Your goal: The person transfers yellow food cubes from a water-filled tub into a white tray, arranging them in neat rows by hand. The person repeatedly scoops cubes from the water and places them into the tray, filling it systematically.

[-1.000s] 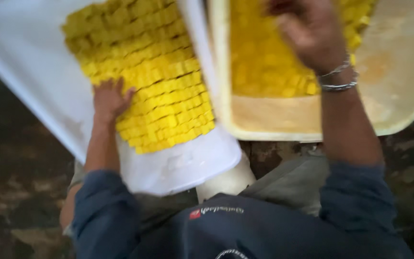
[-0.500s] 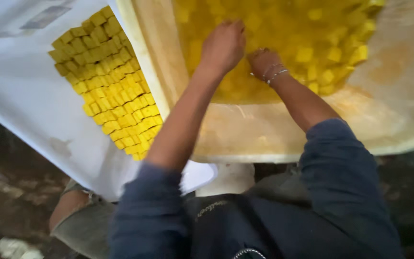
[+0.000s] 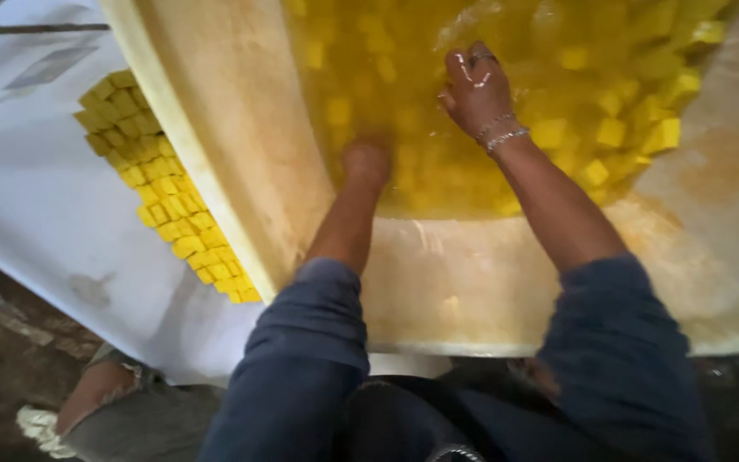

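While the view looks down over the person's dark blue sleeves, a white tray (image 3: 36, 205) lies at the far left, bearing neat rows of small yellow cubes (image 3: 168, 201). Just right of it sits a large pale tub (image 3: 233, 137), its rim overlapping the tray's edge, filled with cloudy yellow liquid (image 3: 404, 77) in which many loose yellow blocks (image 3: 643, 128) float.

The left hand (image 3: 366, 162) is plunged below the surface, blurred by the liquid; whether it grips anything cannot be told. Further right, the right hand (image 3: 475, 85), with bracelets at the wrist, rests at the surface with fingers curled, seemingly among the blocks, though a firm hold is not visible. The hands are apart.

To handle these blocks well, a gentle, cupped lift from beneath would likely prevent crushing soft edges.
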